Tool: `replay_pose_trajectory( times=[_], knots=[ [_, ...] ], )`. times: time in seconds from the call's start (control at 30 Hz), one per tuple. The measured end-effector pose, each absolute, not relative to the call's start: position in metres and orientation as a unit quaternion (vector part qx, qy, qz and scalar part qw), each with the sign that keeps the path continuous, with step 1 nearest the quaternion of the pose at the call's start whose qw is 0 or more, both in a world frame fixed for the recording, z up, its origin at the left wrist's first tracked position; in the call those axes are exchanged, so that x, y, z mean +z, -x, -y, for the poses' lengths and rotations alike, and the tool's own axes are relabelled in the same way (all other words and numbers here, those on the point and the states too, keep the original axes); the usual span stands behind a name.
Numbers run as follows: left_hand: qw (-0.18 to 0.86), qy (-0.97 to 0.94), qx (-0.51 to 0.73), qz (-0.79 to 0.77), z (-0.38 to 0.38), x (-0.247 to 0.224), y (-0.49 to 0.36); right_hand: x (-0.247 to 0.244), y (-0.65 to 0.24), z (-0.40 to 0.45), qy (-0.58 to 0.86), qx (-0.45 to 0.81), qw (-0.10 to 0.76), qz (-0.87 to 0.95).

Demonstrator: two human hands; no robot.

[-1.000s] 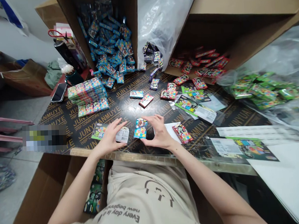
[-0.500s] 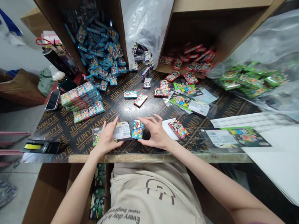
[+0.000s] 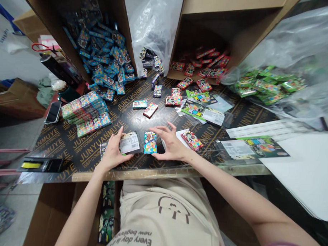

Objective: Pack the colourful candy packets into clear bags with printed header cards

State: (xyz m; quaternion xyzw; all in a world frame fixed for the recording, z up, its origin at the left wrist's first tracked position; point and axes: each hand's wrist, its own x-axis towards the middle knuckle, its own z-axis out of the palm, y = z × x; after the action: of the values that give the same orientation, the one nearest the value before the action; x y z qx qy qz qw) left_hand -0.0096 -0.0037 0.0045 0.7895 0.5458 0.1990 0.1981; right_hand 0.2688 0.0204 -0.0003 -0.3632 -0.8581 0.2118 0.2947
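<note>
My left hand [image 3: 114, 150] spans a black-and-green printed packet [image 3: 130, 143] lying on the table, its thumb by the near edge and fingers by the far edge. Part of this packet is hidden beneath the palm. Just to its right is a small blue printed box [image 3: 150, 142]. My right hand [image 3: 171, 142] holds this box between thumb and fingertips, at its near and far edges. To the right of that hand, small red boxes [image 3: 192, 140] lie beside a white sheet, partly covered by the hand.
Cartons hold many blue boxes [image 3: 108, 64] and red boxes [image 3: 214, 62]. Green packs [image 3: 270, 84] lie in a clear bag at right. Stacked wrapped packs [image 3: 85, 111], a phone [image 3: 53, 112] and a black-and-yellow tool [image 3: 40, 164] are at left. Loose boxes and printed packets [image 3: 203, 112] lie ahead.
The view has shifted slightly. Both hands keep nearly the same pose; the blue box stands a little straighter beside the packet.
</note>
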Motion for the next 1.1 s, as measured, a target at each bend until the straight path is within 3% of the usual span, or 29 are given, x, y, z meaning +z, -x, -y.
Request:
replay_pose_trajectory(
  times=[0.3,0.63,0.83,1.03,1.1],
  knots=[
    [0.215,-0.837,0.175,-0.471,0.005,0.012,0.006,0.011,-0.275,-0.033,0.304,0.266,0.193,0.894],
    [0.231,-0.814,0.223,-0.483,0.011,0.005,-0.01,0.008,-0.267,-0.024,0.319,0.228,0.245,0.887],
    [0.216,-0.783,0.271,-0.516,0.001,0.0,-0.012,0.005,-0.268,-0.023,0.401,0.169,0.362,0.824],
    [0.225,-0.781,0.277,-0.513,-0.018,-0.008,-0.02,0.002,-0.256,-0.027,0.338,0.219,0.276,0.873],
    [0.218,-0.784,0.258,-0.521,-0.027,-0.015,-0.023,0.002,-0.257,-0.053,0.37,0.188,0.289,0.863]
  ],
)
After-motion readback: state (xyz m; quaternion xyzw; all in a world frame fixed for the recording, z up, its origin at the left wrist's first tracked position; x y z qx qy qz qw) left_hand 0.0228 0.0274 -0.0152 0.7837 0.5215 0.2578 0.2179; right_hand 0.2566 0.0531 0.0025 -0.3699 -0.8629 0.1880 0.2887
